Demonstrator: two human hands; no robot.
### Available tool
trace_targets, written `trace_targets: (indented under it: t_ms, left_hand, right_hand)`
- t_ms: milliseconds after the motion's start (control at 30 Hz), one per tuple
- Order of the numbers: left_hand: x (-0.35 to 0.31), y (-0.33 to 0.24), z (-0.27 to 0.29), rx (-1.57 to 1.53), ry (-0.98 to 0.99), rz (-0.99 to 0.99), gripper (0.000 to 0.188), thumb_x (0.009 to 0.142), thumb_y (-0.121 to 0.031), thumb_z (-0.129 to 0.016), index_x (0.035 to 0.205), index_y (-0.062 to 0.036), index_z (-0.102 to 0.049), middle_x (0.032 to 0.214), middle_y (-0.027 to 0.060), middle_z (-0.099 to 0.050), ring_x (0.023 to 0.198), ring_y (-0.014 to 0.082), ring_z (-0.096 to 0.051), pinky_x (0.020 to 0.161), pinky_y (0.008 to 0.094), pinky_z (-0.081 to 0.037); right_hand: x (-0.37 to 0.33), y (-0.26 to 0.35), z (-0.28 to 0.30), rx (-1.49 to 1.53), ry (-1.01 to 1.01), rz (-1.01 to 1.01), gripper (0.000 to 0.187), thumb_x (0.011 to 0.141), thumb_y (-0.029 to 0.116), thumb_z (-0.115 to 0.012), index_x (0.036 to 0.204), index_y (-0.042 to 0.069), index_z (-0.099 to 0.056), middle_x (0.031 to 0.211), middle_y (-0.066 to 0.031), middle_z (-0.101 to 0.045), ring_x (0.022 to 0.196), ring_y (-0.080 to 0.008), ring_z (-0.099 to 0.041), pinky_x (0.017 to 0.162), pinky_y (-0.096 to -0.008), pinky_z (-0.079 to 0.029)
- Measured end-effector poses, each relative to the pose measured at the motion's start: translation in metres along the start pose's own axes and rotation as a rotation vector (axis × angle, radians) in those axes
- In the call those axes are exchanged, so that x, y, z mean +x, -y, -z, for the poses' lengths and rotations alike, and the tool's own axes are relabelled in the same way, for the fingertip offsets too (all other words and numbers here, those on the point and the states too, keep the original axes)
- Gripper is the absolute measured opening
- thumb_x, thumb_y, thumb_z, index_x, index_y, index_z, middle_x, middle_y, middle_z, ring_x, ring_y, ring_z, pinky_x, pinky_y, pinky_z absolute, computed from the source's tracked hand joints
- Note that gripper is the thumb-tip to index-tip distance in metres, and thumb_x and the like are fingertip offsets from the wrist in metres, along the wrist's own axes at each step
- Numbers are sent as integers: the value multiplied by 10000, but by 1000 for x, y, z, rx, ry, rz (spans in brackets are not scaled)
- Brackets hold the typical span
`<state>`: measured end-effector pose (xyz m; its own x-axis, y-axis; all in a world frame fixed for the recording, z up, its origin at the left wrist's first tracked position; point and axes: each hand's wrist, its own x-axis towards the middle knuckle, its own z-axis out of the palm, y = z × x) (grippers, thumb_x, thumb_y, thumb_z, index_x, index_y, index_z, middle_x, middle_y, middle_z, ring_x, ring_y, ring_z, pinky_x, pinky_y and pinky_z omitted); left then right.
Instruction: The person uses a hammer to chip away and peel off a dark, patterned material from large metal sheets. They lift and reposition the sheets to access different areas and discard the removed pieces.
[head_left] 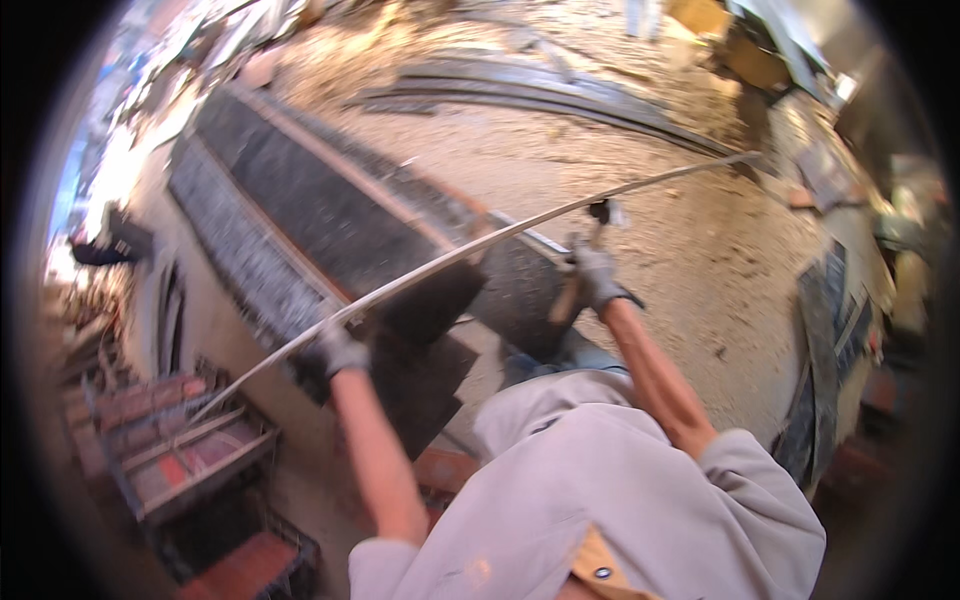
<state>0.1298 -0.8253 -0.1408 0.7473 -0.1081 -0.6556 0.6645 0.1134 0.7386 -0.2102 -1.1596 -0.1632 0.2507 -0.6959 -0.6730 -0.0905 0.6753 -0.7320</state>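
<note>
My left hand (342, 352), in a grey glove, is closed around a long, thin wooden strip (430, 268). The strip runs slantwise from the lower left to the upper right and bows a little. In a similar glove, my right hand (597, 277) grips a hammer (567, 300) by its wooden handle. The dark hammer head shows just above that hand, close to the strip; motion blurs it. Under the strip lie long, dark boards (300, 190) with brown wooden edges, and their near ends reach toward my legs.
Several dark planks (520, 85) lie across the sawdust-covered ground (700, 270) at the far side. More dark boards (820, 350) lean at the right. Wood-framed, reddish panels (195, 460) are stacked at the lower left. A black object (110, 243) rests at the far left.
</note>
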Motion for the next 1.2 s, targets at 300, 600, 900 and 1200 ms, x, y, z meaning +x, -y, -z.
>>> trace_targets:
  t_ms: [300,600,900,1200]
  left_hand:
    - [103,1,-24,36,-218,21,617,828,-266,-660,1391,-66,-508,1296,151,-574,1170,318,-547,1088,436,-411]
    - [120,-25,-27,30,36,21,292,828,-263,-570,1009,-52,-660,1092,147,-678,997,369,-649,954,486,-537]
    - [119,-38,-28,161,30,-104,346,817,-235,-565,1016,20,-689,1061,182,-680,996,371,-658,965,478,-539]
    - [121,-45,-16,211,-63,-52,314,907,-177,-543,1073,31,-708,1161,215,-673,1099,391,-630,1002,487,-510]
  right_hand:
    - [-52,15,2,-978,-35,1074,106,932,136,-694,1003,58,-708,758,-166,-648,614,-285,-618,547,-397,-476]
    - [21,39,-52,-1254,45,1088,234,1000,307,-581,942,86,-632,775,-166,-686,768,-367,-718,682,-481,-566]
    - [152,162,139,-1108,-609,779,206,982,245,-554,1075,127,-694,841,-205,-677,763,-386,-689,655,-516,-544]
    - [77,51,-17,-1084,394,842,301,998,399,-592,1118,158,-726,1070,-195,-737,913,-407,-717,844,-481,-569]
